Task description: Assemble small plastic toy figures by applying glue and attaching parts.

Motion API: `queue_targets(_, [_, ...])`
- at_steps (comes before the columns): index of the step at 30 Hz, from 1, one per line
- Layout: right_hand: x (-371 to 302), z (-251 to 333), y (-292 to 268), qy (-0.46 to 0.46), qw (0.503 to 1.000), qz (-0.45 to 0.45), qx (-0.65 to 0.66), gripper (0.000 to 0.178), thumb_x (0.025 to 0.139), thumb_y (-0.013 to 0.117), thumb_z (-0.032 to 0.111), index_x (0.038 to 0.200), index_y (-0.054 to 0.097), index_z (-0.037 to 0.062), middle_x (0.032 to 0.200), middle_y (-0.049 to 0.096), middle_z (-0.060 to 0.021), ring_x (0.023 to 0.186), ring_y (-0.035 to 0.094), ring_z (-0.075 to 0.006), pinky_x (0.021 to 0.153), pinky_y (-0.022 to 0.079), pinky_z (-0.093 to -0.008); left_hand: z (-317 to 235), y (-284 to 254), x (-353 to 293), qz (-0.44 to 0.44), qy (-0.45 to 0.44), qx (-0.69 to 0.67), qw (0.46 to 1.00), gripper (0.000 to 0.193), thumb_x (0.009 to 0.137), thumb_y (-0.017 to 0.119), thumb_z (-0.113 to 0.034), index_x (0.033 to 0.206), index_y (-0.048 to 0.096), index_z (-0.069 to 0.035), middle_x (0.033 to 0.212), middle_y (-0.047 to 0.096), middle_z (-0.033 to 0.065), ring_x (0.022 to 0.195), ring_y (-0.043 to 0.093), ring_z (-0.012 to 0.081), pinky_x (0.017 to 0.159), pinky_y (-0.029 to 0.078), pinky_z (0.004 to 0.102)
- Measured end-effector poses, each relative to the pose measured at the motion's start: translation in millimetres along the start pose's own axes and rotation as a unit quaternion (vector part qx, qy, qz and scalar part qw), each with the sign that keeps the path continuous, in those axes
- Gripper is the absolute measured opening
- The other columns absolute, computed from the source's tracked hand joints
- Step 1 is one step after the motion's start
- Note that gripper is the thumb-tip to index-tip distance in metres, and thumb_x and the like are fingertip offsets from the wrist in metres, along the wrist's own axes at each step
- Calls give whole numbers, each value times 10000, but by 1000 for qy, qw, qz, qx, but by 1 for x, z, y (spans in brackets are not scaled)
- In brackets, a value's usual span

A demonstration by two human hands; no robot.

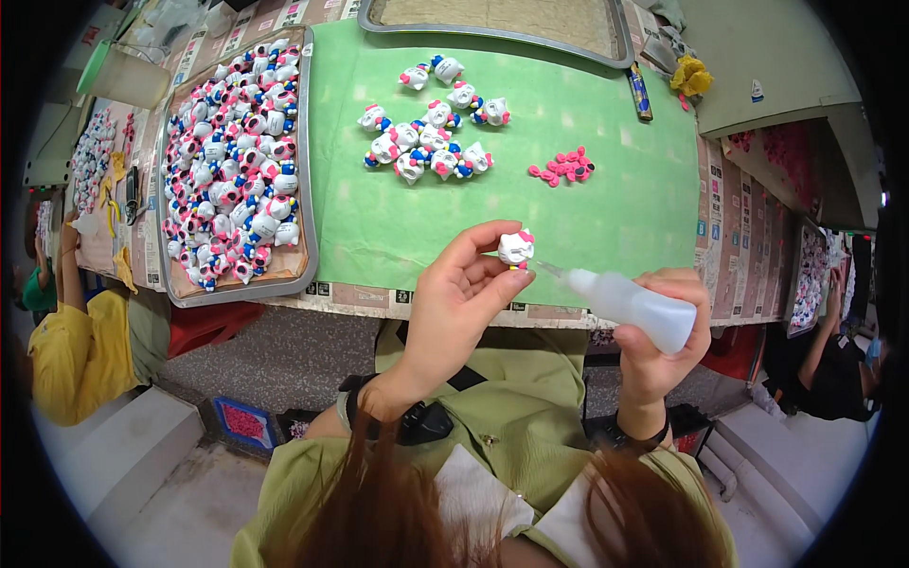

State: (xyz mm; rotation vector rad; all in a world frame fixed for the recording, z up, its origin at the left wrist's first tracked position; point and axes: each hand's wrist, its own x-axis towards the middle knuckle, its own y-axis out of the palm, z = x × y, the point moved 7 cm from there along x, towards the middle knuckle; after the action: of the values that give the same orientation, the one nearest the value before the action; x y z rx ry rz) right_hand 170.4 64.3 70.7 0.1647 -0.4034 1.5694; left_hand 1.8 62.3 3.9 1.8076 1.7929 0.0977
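Observation:
Between thumb and fingers, my left hand [461,292] pinches a small white figurine [516,248] with pink parts, held up just over the near edge of the green mat [625,237]. My right hand [670,331] is wrapped round a translucent squeeze bottle [636,305]. The bottle lies tilted, its thin nozzle pointing left at the figurine; whether the tip touches it I cannot tell. Farther off on the mat, several white and blue figurines [436,137] sit in a loose cluster. To their right is a small heap of pink pieces [566,168].
A metal tray [305,189] crowded with finished-looking figurines stands at the left. Another tray [502,17] lies at the far edge, beside a dark tube [640,93] and a yellow crumpled item [691,76]. A person in yellow [85,350] is at left, another in black [833,369] at right.

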Motion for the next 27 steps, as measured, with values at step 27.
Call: queue_targets(27, [-1,0,1,1,1000,2,12,426,595,768,126,911,507,10,824,516,-93,711,495,-142,627,406,-239,-1,0,0,12,36,-17,999,350,796,531,20,1125,411,37,1015,515,72,899,526,104,791,431,222])
